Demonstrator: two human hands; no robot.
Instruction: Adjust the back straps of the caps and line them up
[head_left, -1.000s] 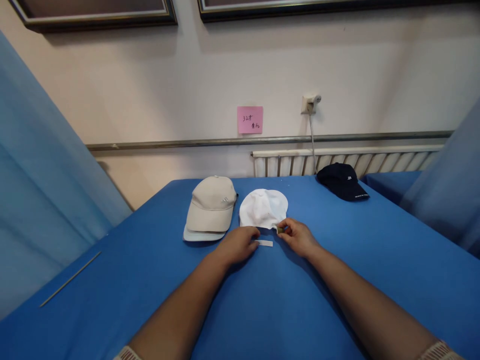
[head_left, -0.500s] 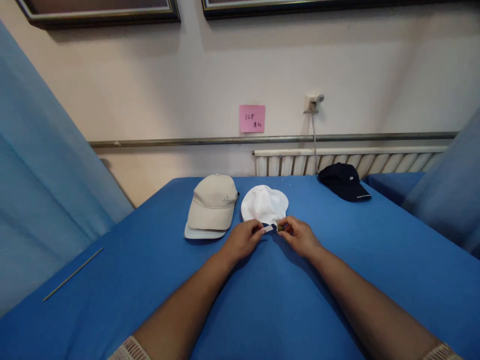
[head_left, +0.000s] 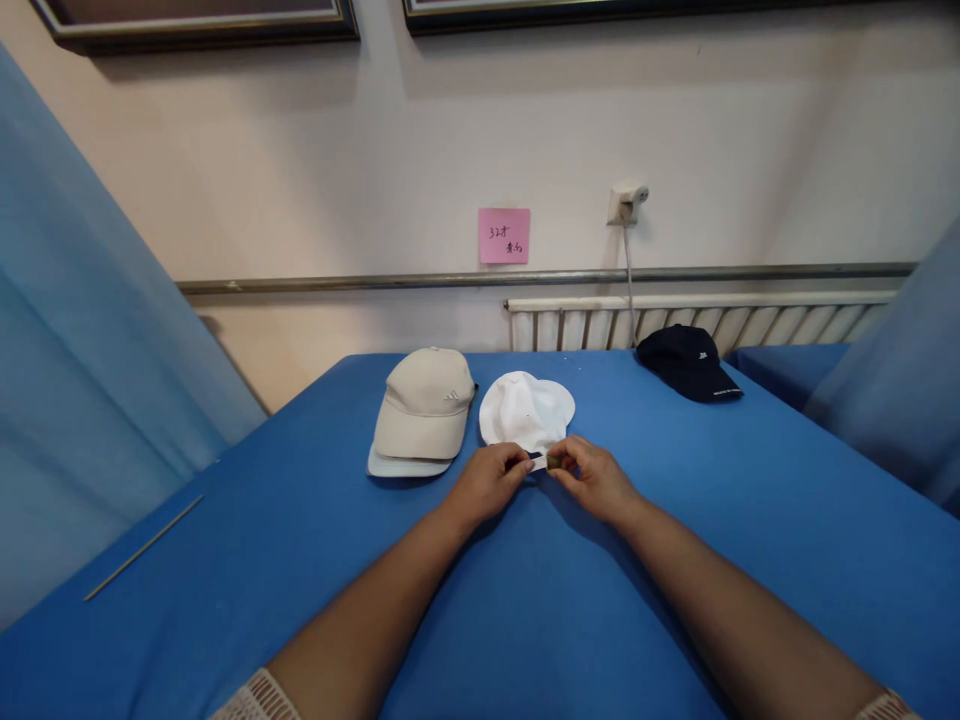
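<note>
A white cap (head_left: 526, 410) lies on the blue-covered table with its back opening toward me. My left hand (head_left: 491, 482) pinches the white strap (head_left: 539, 463) at the back of the cap, thumb and fingers closed on its left part. From the other side my right hand (head_left: 592, 480) is closed on the strap's right end, where a small brass-coloured buckle (head_left: 553, 463) shows at the fingertips. The strap spans the short gap between both hands. The fingers hide part of the cap's lower edge.
Left of the white cap sits a beige cap (head_left: 427, 405) stacked on a pale one (head_left: 405, 468). A dark navy cap (head_left: 686, 362) rests at the back right. A thin stick (head_left: 142, 548) lies near the left edge. Behind the table are a radiator (head_left: 705, 318) and a wall rail.
My hands have come closer together, and the strap and buckle now meet between them. The white cap has shifted very slightly left.
</note>
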